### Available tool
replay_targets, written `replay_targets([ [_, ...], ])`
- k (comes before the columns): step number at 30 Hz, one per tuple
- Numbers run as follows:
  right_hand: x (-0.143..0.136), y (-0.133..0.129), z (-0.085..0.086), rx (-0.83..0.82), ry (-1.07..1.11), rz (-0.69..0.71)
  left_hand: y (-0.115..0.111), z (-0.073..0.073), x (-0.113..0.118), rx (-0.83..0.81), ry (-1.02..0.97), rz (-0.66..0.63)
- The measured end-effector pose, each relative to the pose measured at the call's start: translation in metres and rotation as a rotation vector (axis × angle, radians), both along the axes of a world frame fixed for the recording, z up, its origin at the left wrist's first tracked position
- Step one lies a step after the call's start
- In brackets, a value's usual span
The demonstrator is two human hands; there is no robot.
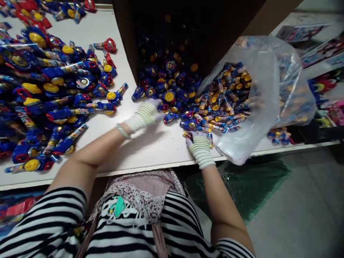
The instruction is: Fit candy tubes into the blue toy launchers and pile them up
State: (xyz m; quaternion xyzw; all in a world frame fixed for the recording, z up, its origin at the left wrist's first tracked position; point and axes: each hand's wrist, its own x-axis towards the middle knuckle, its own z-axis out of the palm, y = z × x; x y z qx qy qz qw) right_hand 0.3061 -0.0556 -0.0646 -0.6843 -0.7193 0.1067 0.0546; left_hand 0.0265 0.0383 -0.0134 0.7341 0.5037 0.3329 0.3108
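My left hand, in a striped glove and slightly blurred, reaches toward a pile of blue toys that look like toy watches with yellow and red parts. Its fingers are stretched forward, the thumb apart, and nothing shows between them. A blue toy lies just beyond its fingertips. My right hand, gloved alike, rests near the table's front edge with its fingers curled over a small printed tube. Another small tube lies against its right side. More printed tubes with yellow caps spill toward it.
An open cardboard box on its side holds the blue toys. A clear plastic bag of tubes stands at the right. Many toys with tubes attached cover the white table at the left. Green sheeting lies below the edge.
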Motion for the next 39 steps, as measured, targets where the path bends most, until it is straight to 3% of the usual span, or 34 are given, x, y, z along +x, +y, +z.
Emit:
replay_targets([
  [4,-0.01,-0.009,-0.008,-0.003,0.253,0.073,-0.007,-0.038,0.051,-0.015,0.343,-0.059],
  [6,-0.009,-0.013,-0.01,-0.005,0.416,0.093,-0.018,-0.053,0.05,-0.005,0.285,-0.141],
  [8,-0.01,-0.015,-0.008,0.007,0.517,0.103,-0.032,-0.058,0.029,-0.068,0.073,-0.211],
  [11,-0.02,-0.012,0.003,0.026,0.524,0.158,-0.05,-0.05,-0.013,-0.212,-0.229,-0.267],
  [14,-0.039,-0.008,0.018,-0.014,0.458,0.286,-0.06,-0.034,-0.036,-0.282,-0.31,-0.277],
  [17,-0.06,-0.01,0.029,-0.061,0.403,0.37,-0.064,-0.024,-0.034,-0.344,-0.372,-0.253],
  [21,-0.074,-0.018,0.032,-0.03,0.453,0.294,-0.068,-0.024,-0.014,-0.353,-0.631,0.029],
  [24,-0.076,-0.02,0.035,0.01,0.45,0.27,-0.07,-0.025,-0.006,-0.423,-0.795,0.071],
  [29,-0.078,-0.02,0.044,-0.028,0.283,0.313,-0.07,-0.012,-0.012,-0.503,-0.7,-0.048],
  [34,-0.08,-0.019,0.052,-0.047,0.179,0.319,-0.074,-0.001,-0.009,-0.413,-0.619,-0.013],
  [37,-0.08,-0.019,0.054,-0.058,0.277,0.263,-0.077,0.0,-0.004,-0.354,-0.575,0.0],
  [39,-0.08,-0.02,0.053,-0.111,0.495,0.242,-0.079,0.002,-0.005,-0.366,-0.562,-0.032],
])
